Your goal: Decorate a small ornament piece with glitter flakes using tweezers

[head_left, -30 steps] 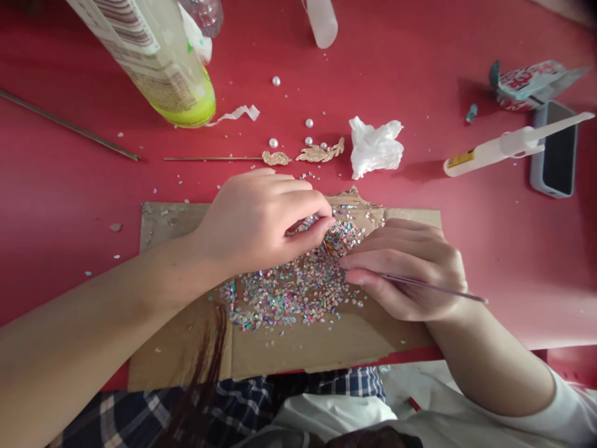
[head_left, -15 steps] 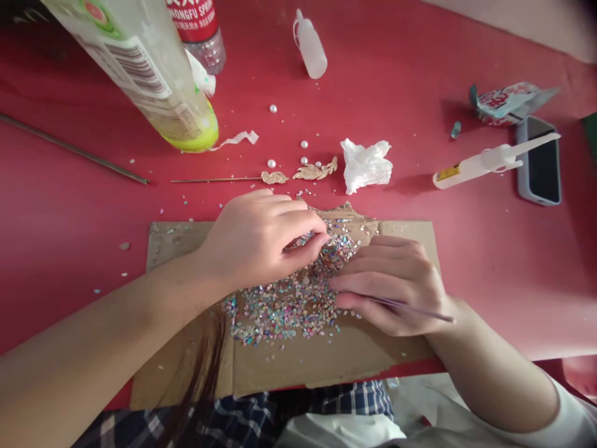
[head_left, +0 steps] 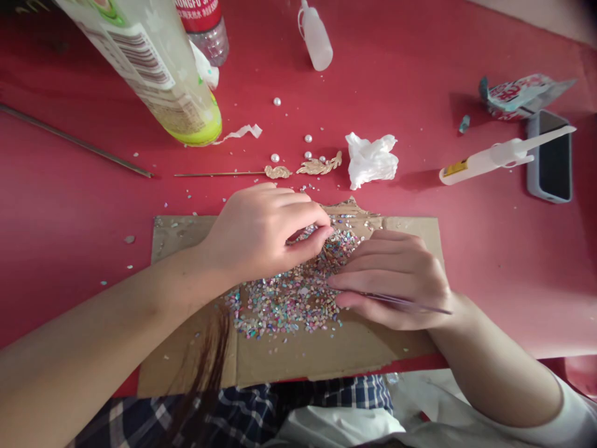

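Note:
My left hand [head_left: 275,227] hovers over a spread of small multicoloured shell-like chips [head_left: 280,305], thumb and forefinger pinched together. What sits in that pinch is hidden, though a thin golden bit shows just below the fingertips. In my right hand [head_left: 396,280] is a slim purple stick-like tool [head_left: 410,303], its rear end sticking out past the wrist side. The tool's working tip is hard to see among the chips. Under both hands lies a cardboard sheet [head_left: 298,364]. Beyond my left hand are a gold leaf-shaped piece [head_left: 321,165] and a thin hairpin stick with a gold ornament [head_left: 278,172].
Crumpled white tissue [head_left: 372,160] and loose pearls [head_left: 275,158] lie beyond the cardboard. A tall bottle [head_left: 186,93] stands at left, near a metal rod [head_left: 79,142]. Rightward are a glue bottle [head_left: 480,162], a phone [head_left: 550,168] and a wrapper [head_left: 522,93]. A small squeeze bottle [head_left: 318,40] is farther back.
The whole view has shifted slightly, so the table things appear a little higher and farther right. Both hands keep nearly the same pose over the chips.

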`<state>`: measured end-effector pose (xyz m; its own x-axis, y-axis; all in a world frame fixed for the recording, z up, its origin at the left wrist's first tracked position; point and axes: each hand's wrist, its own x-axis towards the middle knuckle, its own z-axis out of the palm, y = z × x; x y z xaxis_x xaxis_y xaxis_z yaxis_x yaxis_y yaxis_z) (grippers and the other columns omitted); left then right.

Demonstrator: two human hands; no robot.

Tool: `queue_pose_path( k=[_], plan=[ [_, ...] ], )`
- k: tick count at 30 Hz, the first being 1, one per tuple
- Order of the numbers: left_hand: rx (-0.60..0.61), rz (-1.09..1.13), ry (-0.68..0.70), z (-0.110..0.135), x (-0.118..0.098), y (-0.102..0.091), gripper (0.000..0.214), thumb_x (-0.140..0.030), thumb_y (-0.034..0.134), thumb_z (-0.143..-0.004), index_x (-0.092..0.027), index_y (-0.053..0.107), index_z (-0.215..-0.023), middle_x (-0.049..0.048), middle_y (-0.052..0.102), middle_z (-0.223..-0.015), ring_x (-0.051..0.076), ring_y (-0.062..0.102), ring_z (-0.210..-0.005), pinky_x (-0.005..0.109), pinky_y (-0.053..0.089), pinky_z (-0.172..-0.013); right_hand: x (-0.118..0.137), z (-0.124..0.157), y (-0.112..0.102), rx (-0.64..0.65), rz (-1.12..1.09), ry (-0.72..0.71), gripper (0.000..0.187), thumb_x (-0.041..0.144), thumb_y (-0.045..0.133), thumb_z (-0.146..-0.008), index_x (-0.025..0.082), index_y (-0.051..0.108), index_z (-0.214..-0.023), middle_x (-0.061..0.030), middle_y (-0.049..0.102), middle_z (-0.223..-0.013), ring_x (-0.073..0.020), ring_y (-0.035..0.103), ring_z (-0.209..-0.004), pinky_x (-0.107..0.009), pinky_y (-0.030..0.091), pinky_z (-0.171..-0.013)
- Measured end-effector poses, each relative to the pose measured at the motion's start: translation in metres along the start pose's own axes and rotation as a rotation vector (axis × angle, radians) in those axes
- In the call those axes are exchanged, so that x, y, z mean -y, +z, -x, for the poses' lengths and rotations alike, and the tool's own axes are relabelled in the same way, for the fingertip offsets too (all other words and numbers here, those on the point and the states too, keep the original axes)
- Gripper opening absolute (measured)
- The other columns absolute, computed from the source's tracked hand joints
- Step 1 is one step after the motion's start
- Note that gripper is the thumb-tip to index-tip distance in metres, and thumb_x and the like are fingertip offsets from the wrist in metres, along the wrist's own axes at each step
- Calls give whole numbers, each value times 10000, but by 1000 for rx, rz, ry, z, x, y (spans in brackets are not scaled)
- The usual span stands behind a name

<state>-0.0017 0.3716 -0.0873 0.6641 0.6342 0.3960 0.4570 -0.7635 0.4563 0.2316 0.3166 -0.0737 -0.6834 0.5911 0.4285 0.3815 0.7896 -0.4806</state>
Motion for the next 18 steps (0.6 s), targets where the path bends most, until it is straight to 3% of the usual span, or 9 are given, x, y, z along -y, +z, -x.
queue_pose_path(
  k=[5, 18],
  plan=[
    [24, -3, -17, 0, 0, 0, 267, -288, 509, -1060, -234, 708, -890, -52, 657, -705, 118, 569, -661, 284, 398, -720, 0, 0, -1, -65, 35, 85, 101, 236, 683, -1009, 188, 718, -927, -3, 767, -706, -144, 717, -627, -314, 524, -606],
    [47, -4, -34, -1, 0, -1, 292, -312, 484, -1062, -240, 700, -879, -45, 677, -730, 121, 578, -671, 287, 410, -739, -2, 3, -6, -32, 0, 72, 250, 348, 578, -1081, 184, 691, -931, -21, 761, -712, -152, 735, -647, -319, 523, -625]
  ],
)
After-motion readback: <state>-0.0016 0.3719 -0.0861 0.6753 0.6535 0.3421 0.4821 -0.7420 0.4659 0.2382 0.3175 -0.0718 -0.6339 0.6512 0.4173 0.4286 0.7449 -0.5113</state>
